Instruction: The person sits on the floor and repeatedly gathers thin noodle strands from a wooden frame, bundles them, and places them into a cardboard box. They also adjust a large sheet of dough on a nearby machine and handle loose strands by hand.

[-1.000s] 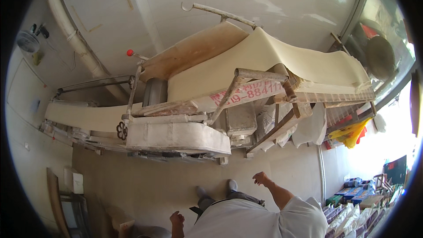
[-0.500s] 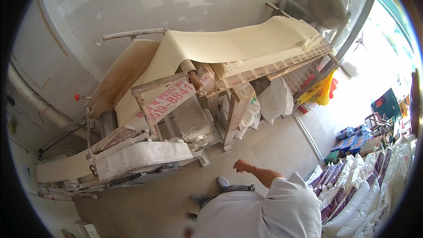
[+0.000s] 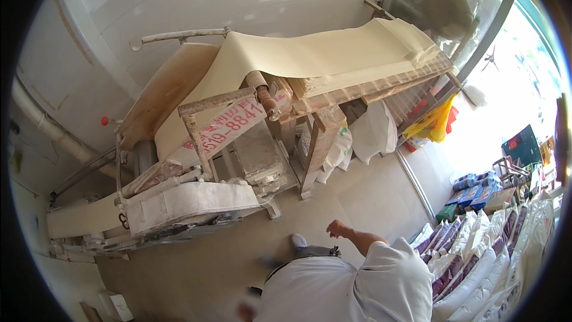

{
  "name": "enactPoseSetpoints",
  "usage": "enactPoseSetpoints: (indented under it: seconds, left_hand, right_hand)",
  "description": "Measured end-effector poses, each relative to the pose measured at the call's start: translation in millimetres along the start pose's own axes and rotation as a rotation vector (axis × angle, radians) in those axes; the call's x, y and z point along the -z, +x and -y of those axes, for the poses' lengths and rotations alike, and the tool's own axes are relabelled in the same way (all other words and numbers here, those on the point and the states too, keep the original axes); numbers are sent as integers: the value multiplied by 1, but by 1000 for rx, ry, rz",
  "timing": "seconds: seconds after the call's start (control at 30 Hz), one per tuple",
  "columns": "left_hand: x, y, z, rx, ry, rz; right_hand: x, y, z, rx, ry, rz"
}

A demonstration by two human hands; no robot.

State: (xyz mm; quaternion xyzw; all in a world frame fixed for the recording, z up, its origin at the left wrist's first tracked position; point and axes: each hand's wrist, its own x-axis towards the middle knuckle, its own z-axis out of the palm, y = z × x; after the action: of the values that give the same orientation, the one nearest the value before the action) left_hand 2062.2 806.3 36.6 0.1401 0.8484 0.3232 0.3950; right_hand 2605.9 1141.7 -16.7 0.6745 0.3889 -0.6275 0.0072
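Observation:
My right hand (image 3: 337,228) hangs in front of my body over the bare floor, fingers curled loosely with nothing in them. It is well short of the dough-sheeting machine (image 3: 190,203). My left hand (image 3: 243,310) is a blur at the bottom edge, beside my white shirt. A long pale dough sheet (image 3: 322,53) runs over the machine's top and down past a roller (image 3: 262,92). My feet show on the floor below the right hand.
White sacks (image 3: 372,131) lean under the machine's wooden frame (image 3: 322,137). A yellow bag (image 3: 435,122) hangs at its right end. Stacked filled sacks (image 3: 476,250) line the right side. A pipe (image 3: 53,134) runs along the left wall.
The view has swung to the right, so the machine now lies tilted across the picture. My right hand has curled from spread fingers into a loose fist.

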Motion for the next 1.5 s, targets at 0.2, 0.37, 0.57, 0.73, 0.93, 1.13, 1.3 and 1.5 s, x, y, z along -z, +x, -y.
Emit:
enactPoseSetpoints:
  seconds: [0.2,0.37,0.57,0.73,0.93,1.13,1.3,1.5]
  left_hand:
    - [9,13,5,168,-20,120]
    - [-2,39,-9,162,37,237]
    - [-67,54,-61,103,108,348]
    - [-169,29,-109,53,173,405]
    - [-295,-40,-147,42,287,429]
    - [-403,-104,-239,-214,496,513]
    - [-520,-199,-449,-640,67,608]
    - [-648,-335,-685,-1455,-40,668]
  right_hand:
    - [-29,-3,63,208,-15,-18]
    - [-31,-31,67,231,-16,-94]
    - [43,-70,12,135,110,-260]
    - [198,-106,-2,234,247,-414]
    - [469,-189,49,751,24,-698]
    - [716,-282,165,878,27,-1097]
    - [773,-295,239,1102,81,-1563]
    - [742,-232,238,1269,301,-1630]
